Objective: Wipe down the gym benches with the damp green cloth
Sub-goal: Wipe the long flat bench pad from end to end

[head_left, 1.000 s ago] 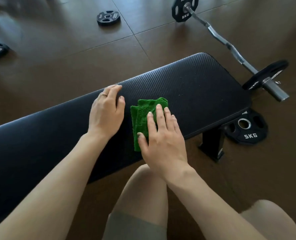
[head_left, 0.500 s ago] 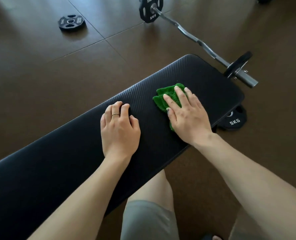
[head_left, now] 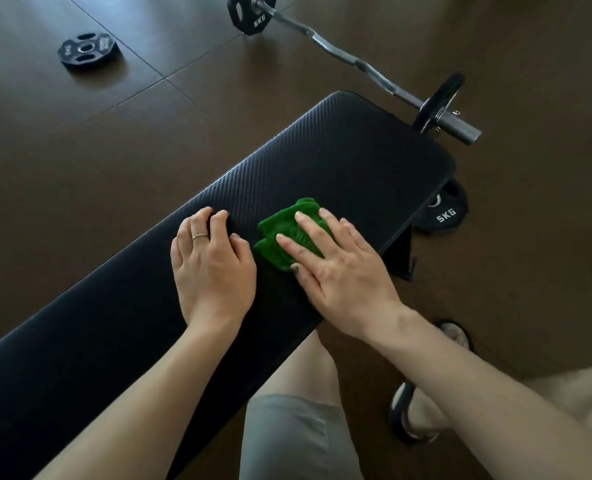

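Observation:
A long black padded gym bench (head_left: 339,157) runs from lower left to upper right. A folded green cloth (head_left: 280,230) lies on its pad near the middle. My right hand (head_left: 339,271) presses flat on the cloth with fingers spread, covering its near right part. My left hand (head_left: 211,268) rests palm down on the bare pad just left of the cloth, a ring on one finger, holding nothing.
A curl bar (head_left: 350,60) with black plates lies on the brown floor beyond the bench's far end. A loose 5 kg plate (head_left: 443,213) sits under that end, another plate (head_left: 87,50) at far left. My knee and sandalled feet (head_left: 422,417) are beside the bench.
My right hand slid the cloth out toward the bench's far end, then back toward my left hand. My left hand stayed planted on the pad.

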The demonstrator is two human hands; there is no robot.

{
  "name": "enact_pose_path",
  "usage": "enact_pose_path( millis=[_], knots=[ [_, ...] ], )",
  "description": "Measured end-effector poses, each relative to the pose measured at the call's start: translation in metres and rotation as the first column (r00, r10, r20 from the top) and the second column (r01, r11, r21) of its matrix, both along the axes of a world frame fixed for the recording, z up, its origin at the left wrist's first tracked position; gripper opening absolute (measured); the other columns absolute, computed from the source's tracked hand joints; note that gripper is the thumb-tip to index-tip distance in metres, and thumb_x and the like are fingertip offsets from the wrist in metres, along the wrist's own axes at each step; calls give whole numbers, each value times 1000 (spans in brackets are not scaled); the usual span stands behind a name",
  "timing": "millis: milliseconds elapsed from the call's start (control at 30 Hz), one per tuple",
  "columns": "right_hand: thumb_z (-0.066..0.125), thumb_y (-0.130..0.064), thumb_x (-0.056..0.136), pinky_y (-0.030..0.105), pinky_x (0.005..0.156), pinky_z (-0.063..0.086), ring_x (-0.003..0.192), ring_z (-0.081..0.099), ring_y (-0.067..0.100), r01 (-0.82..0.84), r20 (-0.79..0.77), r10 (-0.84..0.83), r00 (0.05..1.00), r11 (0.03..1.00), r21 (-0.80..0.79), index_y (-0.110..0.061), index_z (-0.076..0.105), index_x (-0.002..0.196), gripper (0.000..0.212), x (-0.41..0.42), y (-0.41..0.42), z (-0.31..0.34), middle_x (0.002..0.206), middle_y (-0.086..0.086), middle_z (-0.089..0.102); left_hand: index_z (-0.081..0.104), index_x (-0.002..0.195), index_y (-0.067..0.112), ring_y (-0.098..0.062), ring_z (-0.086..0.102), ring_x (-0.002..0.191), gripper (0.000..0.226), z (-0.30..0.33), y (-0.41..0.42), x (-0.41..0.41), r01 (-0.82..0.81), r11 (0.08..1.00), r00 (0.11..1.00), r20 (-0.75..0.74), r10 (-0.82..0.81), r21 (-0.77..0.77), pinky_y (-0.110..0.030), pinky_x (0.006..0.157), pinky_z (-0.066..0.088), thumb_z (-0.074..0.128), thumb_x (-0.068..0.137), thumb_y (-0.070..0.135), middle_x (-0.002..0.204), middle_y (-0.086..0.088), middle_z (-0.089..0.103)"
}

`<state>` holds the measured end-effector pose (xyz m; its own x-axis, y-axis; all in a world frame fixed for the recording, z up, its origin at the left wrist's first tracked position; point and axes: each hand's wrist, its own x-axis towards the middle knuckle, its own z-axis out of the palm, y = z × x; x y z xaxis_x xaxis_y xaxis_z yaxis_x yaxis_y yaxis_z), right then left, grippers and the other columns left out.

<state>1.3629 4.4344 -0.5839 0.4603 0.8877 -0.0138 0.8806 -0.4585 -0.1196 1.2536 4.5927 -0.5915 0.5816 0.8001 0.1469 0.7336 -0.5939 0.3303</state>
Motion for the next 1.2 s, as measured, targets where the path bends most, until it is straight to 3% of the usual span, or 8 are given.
enact_pose_path(
  millis=[133, 233, 367, 633, 867, 967, 1100, 1200],
  knots=[
    [15, -49, 108, 50, 128, 0, 158, -2, 32, 191, 60, -185, 981, 975, -113, -39, 17, 162, 55, 70, 23, 10, 172, 4, 9, 52, 143, 14, -27, 32, 147, 43, 2, 0, 1, -3, 1000, 1000, -1, 3, -15, -46, 125, 19, 45, 103, 27, 153, -5, 45],
    [4, -53, 106, 53, 126, -7, 157, -12, 31, 143, 139, -120, 983, 974, -174, -34, 17, 162, 61, 86, 33, 21, 172, 8, 9, 53, 142, 14, -28, 33, 146, 42, 3, 0, 2, -10, 1000, 1000, -5, 10, -14, -47, 125, 20, 46, 103, 27, 152, -6, 46],
    [14, -43, 110, 40, 128, -2, 159, 0, 22, -32, 15, 34, 999, 990, -137, -29, 21, 162, 54, 106, 29, 25, 171, 3, 14, 53, 141, 13, -28, 33, 145, 42, 3, -1, 2, -21, 1000, 1000, -22, 20, -7, -48, 124, 20, 47, 102, 26, 151, -7, 46],
    [16, -47, 107, 51, 127, 11, 158, 3, 26, 258, -53, -259, 964, 966, -25, -38, 22, 161, 55, 82, 52, 8, 172, 3, 12, 53, 140, 14, -28, 33, 145, 41, 2, -1, 4, -26, 1000, 999, -18, 26, -7, -49, 123, 20, 48, 102, 25, 151, -7, 46],
    [26, -43, 106, 50, 126, 13, 158, 12, 24, -17, -79, 17, 997, 1000, 3, -30, 29, 161, 56, -13, 21, 6, 170, 4, 22, 53, 140, 13, -29, 34, 145, 41, 3, -1, 4, -27, 1000, 999, -35, 27, -5, -49, 123, 21, 49, 100, 25, 150, -7, 46],
    [25, -43, 106, 49, 127, 12, 158, 13, 23, -95, -41, 95, 995, 995, -10, -30, 28, 161, 56, 9, 15, 4, 169, 3, 23, 54, 139, 13, -28, 34, 145, 41, 4, -1, 3, -24, 1000, 999, -27, 23, -12, -49, 123, 20, 49, 101, 25, 150, -7, 46],
    [15, -47, 103, 48, 127, 12, 157, 14, 26, 141, 82, -135, 987, 987, -71, -28, 23, 162, 62, 95, 26, 1, 170, 6, 22, 54, 140, 14, -27, 34, 145, 41, 4, 0, 2, -25, 999, 1000, -11, 24, -24, -48, 124, 20, 48, 101, 27, 150, -6, 46],
    [13, -47, 106, 47, 128, 5, 159, 1, 24, 386, 3, -387, 922, 918, -92, -28, 11, 164, 61, 131, 42, 5, 172, 5, 7, 54, 139, 15, -26, 33, 145, 42, 4, 0, 3, -25, 999, 1000, -8, 25, -21, -47, 124, 20, 46, 100, 28, 150, -5, 46]
  ],
)
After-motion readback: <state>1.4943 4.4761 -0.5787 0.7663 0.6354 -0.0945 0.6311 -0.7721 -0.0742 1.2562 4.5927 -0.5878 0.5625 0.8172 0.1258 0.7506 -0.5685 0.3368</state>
